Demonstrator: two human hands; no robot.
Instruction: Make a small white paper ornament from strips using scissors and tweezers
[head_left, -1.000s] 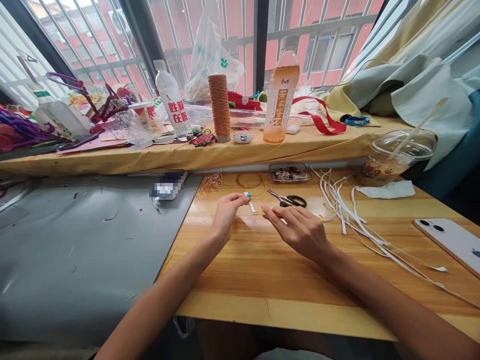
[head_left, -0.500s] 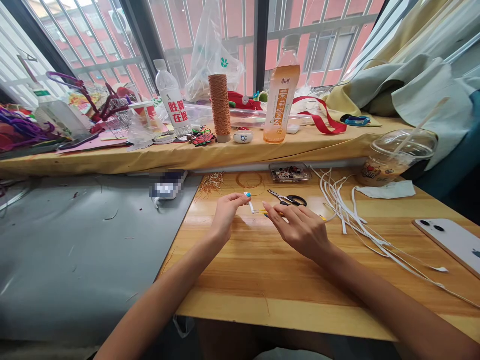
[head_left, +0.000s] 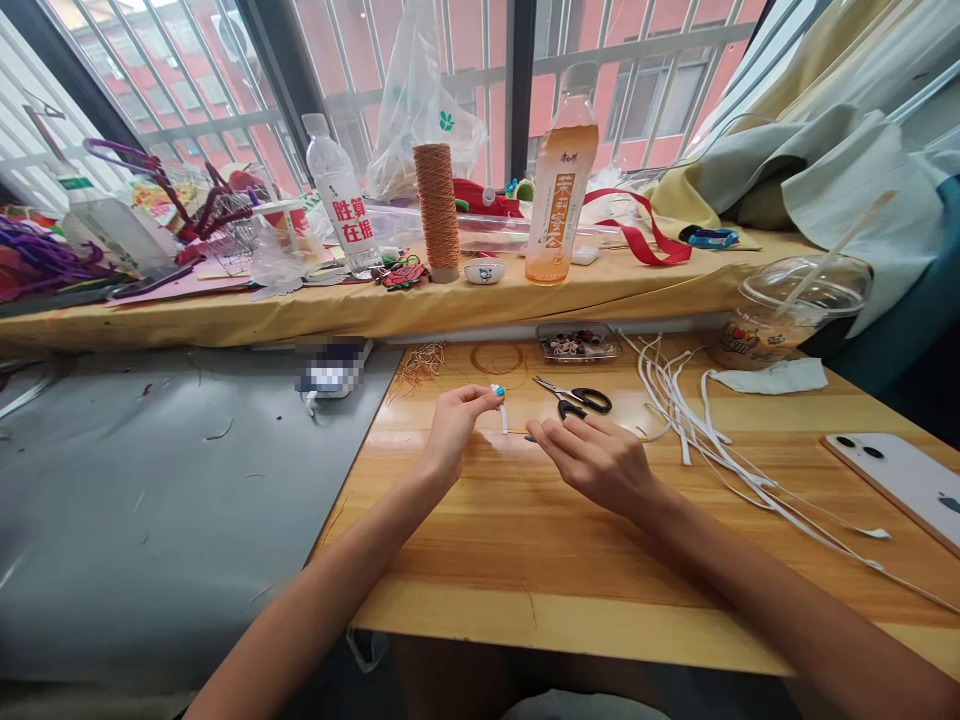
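My left hand [head_left: 456, 425] pinches a small piece of white cord [head_left: 504, 418] between thumb and forefinger, and its end hangs down. My right hand [head_left: 600, 458] is closed on a thin yellow tool [head_left: 517, 432], like a crochet hook. Its tip points left at the lower end of the white cord, and I cannot tell whether it passes through it. Most of the tool is hidden under my fingers. Just beyond my right hand lie black-handled scissors [head_left: 592, 400], partly open.
Several white cords [head_left: 694, 430] trail across the wooden table's right side, near a phone [head_left: 904, 480] and a lidded cup [head_left: 772, 320]. A clear box of beads [head_left: 577, 343] stands at the back. Bottles and a brown thread spool [head_left: 436, 212] line the ledge.
My right hand has shifted slightly down, its fingers more closed, and less of the yellow tool shows. The white cord's end hangs a little straighter. The whole view has tilted slightly.
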